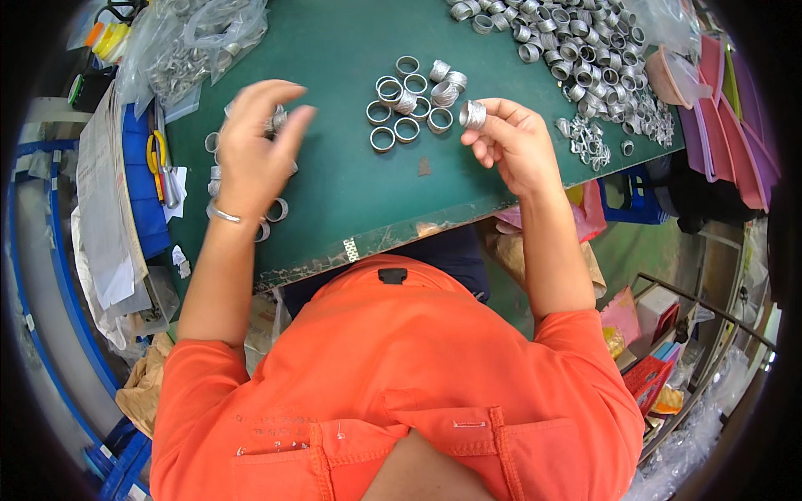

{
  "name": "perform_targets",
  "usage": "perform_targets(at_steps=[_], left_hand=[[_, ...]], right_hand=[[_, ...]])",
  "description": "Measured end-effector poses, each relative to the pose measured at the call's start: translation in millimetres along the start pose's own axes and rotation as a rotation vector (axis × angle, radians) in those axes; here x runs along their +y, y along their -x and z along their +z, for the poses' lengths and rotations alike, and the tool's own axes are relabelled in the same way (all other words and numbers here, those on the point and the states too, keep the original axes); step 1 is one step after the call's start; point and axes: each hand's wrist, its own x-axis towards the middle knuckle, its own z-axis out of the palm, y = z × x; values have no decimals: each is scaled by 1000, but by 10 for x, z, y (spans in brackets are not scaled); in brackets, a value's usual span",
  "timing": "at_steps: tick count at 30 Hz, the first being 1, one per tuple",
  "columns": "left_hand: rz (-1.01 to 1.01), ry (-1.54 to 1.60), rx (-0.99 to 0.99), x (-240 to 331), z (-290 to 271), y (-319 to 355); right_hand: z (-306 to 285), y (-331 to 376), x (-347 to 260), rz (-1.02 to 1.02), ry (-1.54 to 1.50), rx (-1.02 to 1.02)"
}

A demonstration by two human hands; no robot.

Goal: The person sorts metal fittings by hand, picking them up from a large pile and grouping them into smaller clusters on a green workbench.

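My right hand [522, 142] pinches a silver metal ring [473, 114] with a textured outer band between thumb and fingertips, above the green tabletop [334, 188]. To its left lies a loose cluster of similar rings [444, 93], some flat and some on their sides. My left hand [257, 146] is open over the left part of the table, thumb and fingers apart. More rings [278, 209] lie beside and beneath it, partly hidden by the hand and wrist.
A big heap of rings [585, 63] covers the far right, with smaller metal pieces [589, 142] at its near edge. Pink and purple bins [725, 138] stand beyond. Clear plastic bags [196, 50] sit far left. Yellow-handled pliers [156, 159] rest by a blue tray [142, 188].
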Motion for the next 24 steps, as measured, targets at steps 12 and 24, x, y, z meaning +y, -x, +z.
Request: perform_targets(at_steps=[12, 24], left_hand=[[24, 547, -148, 735, 537, 161], [20, 644, -278, 842, 249, 135]], right_hand=[[404, 363, 234, -385, 214, -35], [-1551, 1092, 683, 258, 549, 595]])
